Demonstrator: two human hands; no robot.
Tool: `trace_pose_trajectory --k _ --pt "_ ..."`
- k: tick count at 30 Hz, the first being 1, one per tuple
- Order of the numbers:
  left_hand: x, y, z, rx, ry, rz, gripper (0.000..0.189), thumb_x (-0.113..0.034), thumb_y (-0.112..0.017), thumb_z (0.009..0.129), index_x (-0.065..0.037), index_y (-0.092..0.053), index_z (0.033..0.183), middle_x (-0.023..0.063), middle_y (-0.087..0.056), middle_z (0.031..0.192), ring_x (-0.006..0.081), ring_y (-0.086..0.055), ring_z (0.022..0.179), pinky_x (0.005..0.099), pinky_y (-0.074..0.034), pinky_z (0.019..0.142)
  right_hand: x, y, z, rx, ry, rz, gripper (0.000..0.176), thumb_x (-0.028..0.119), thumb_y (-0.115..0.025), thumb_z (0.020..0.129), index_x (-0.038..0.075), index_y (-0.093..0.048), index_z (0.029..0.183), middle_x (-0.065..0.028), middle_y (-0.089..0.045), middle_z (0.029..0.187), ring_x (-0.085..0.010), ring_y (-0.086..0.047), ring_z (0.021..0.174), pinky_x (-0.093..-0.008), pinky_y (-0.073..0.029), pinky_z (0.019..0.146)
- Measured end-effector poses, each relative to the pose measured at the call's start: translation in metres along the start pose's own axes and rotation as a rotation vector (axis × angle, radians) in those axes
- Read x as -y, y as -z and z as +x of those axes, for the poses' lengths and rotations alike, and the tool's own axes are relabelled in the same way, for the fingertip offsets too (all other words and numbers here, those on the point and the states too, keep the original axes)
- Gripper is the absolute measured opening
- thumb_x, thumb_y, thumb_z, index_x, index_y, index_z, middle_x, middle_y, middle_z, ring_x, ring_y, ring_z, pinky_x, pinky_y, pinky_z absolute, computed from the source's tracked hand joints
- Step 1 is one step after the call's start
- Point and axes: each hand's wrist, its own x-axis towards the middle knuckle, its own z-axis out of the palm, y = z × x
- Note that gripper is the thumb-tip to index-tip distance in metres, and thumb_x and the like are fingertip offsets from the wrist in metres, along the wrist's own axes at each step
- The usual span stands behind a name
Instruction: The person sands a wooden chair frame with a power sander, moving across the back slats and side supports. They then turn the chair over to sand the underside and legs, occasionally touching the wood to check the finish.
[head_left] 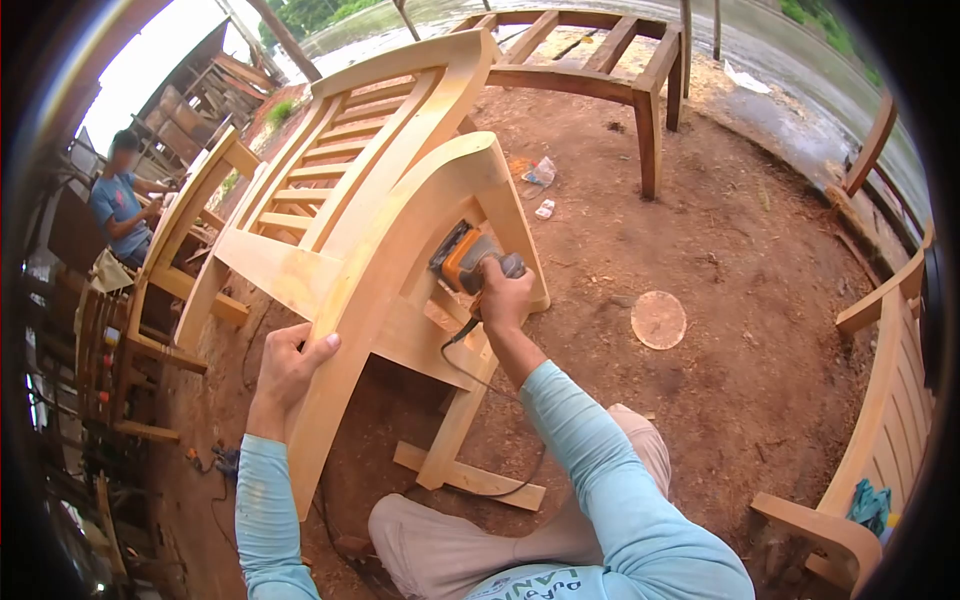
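Observation:
In front of me stands a pale wooden chair (400, 225) with a slatted back and a curved armrest. My right hand (507, 292) is wrapped round an orange and grey power sander (465, 258), which is against the inner side of the chair's arm frame. A dark cord (462, 335) runs from the sander down past the chair's leg. With its fingers curled over the edge and thumb on top, my left hand (293, 365) grips the outer curved arm post of the chair. The sander's pad is partly hidden by its body.
A wooden frame (590, 75) on legs stands at the back. To the right is a slatted bench (890, 400) with a teal cloth (868, 505) on it. A round disc (658, 320) lies on the dirt. A person (122, 200) stands at the left near more chair frames (170, 250).

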Motion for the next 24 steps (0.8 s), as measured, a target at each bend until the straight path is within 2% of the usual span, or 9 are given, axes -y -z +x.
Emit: trace_pose_trajectory --k 5,8,11,21,24 --pt "0.003 0.001 0.002 0.02 0.014 0.013 0.05 -0.042 -0.074 0.091 0.008 -0.077 0.097 0.0104 -0.074 0.074 0.0125 -0.068 0.071 0.0325 -0.053 0.064 -0.002 -0.001 -0.005 -0.036 -0.008 -0.063 0.072 0.042 -0.08 0.079 -0.008 -0.055 0.126 -0.0242 -0.068 0.116 -0.0345 -0.069 0.108 -0.0413 -0.053 0.098" --pt "0.003 0.0 0.002 0.013 0.007 0.011 0.05 -0.042 -0.074 0.091 0.008 -0.077 0.099 0.011 -0.074 0.074 0.0123 -0.069 0.072 0.0323 -0.053 0.064 -0.018 -0.003 -0.025 -0.026 0.097 0.012 0.067 0.036 -0.082 0.079 -0.009 -0.055 0.121 -0.0163 -0.067 0.107 -0.0241 -0.067 0.095 -0.0361 -0.056 0.086" --pt "-0.001 0.002 0.001 0.023 0.013 0.005 0.048 -0.04 -0.073 0.092 0.008 -0.077 0.1 0.0112 -0.075 0.075 0.0124 -0.069 0.073 0.0325 -0.053 0.065 -0.042 0.002 -0.039 0.104 0.017 0.044 0.073 0.041 -0.08 0.08 -0.006 -0.054 0.13 -0.0221 -0.067 0.116 -0.0313 -0.068 0.107 -0.0405 -0.054 0.097" --pt "0.0 0.001 -0.001 0.015 0.019 -0.035 0.047 -0.038 -0.073 0.093 0.008 -0.078 0.105 0.0116 -0.077 0.081 0.0135 -0.071 0.077 0.032 -0.055 0.07 -0.028 0.0 -0.026 0.012 -0.046 0.043 0.074 0.039 -0.08 0.081 -0.006 -0.052 0.131 -0.0216 -0.068 0.114 -0.0305 -0.069 0.103 -0.0403 -0.055 0.094" --pt "0.0 0.0 -0.001 0.034 0.027 -0.015 0.048 -0.039 -0.071 0.094 0.008 -0.077 0.104 0.01 -0.076 0.083 0.0136 -0.07 0.079 0.0317 -0.054 0.071 -0.037 0.001 -0.04 0.004 0.039 0.032 0.074 0.039 -0.081 0.081 -0.007 -0.051 0.132 -0.0223 -0.068 0.116 -0.0305 -0.069 0.103 -0.0404 -0.055 0.095"
